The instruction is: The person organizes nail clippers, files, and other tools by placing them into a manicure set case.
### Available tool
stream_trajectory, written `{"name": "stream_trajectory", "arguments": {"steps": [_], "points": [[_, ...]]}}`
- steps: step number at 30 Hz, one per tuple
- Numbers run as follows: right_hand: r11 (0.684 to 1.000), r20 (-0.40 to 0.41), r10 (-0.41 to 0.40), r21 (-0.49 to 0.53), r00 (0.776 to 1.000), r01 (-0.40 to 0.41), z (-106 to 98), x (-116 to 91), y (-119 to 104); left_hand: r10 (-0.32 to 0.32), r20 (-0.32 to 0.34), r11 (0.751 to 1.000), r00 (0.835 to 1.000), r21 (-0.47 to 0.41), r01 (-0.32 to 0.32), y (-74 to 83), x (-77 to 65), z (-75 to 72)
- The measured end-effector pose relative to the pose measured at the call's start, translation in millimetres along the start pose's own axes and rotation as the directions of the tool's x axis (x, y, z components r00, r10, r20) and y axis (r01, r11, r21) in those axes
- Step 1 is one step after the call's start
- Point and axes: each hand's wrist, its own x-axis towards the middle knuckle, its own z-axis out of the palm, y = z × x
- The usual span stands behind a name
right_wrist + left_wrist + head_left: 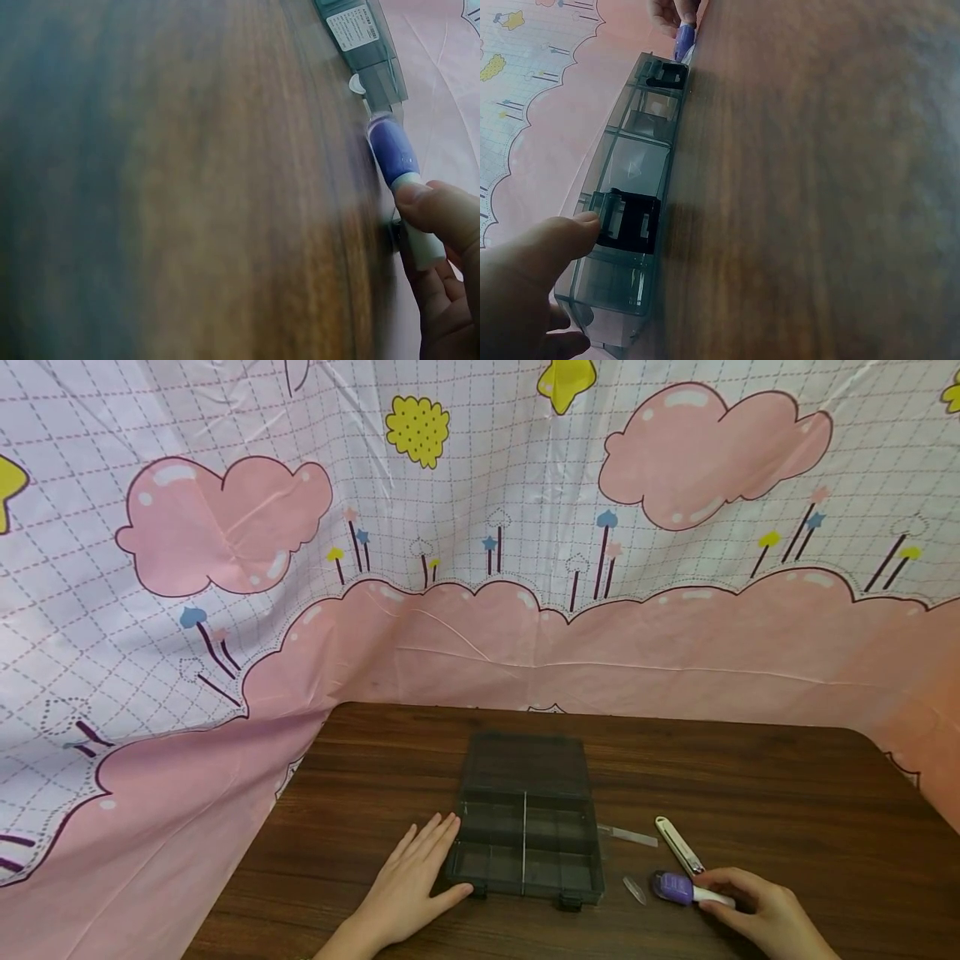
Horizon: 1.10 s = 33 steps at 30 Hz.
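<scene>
A dark see-through divided plastic box [551, 887] lies on the table with its lid folded back. My left hand [408, 885] touches its left side with straight fingers, thumb near the front left latch [630, 221]. To the right of the box my right hand [761, 910] pinches a purple nail polish bottle [675, 888] by its white cap [424, 240]. The bottle lies tilted sideways, low over the table or on it; I cannot tell which. Just behind it is a nail clipper [678, 843]. A small clear nail-shaped piece [634, 890] lies between box and bottle.
A thin whitish, partly clear strip [633, 837] lies against the right side of the box. The dark wooden table [360, 777] ends at a patterned cloth [465, 660] that hangs behind it and on the left.
</scene>
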Motion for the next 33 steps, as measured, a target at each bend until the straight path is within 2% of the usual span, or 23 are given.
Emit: {"name": "stream_trajectory", "arguments": {"steps": [9, 17, 22, 33], "points": [[0.995, -0.008, -0.097, -0.012, 0.995, 0.097, -7.1, 3.4, -2.6, 0.008, -0.007, 1.0, 1.0, 0.0, -0.008, 1.0, 1.2, -1.2], [0.998, -0.031, -0.058, 0.008, 0.998, 0.058, -13.5, 12.8, -16.0, 0.016, -0.016, 1.0, 1.0, 0.002, -0.016, 2.3, 2.1, -2.9], [0.997, -0.046, -0.075, 0.021, 0.996, 0.076, -12.7, 23.3, -30.6, 0.017, -0.013, 1.0, 1.0, 0.0, -0.017, 1.7, 1.9, -1.9], [0.991, 0.001, -0.09, 0.101, 0.996, 0.09, 7.2, 53.4, -66.5, 0.007, -0.004, 1.0, 1.0, 0.002, -0.007, 1.1, 0.4, -0.3]]}}
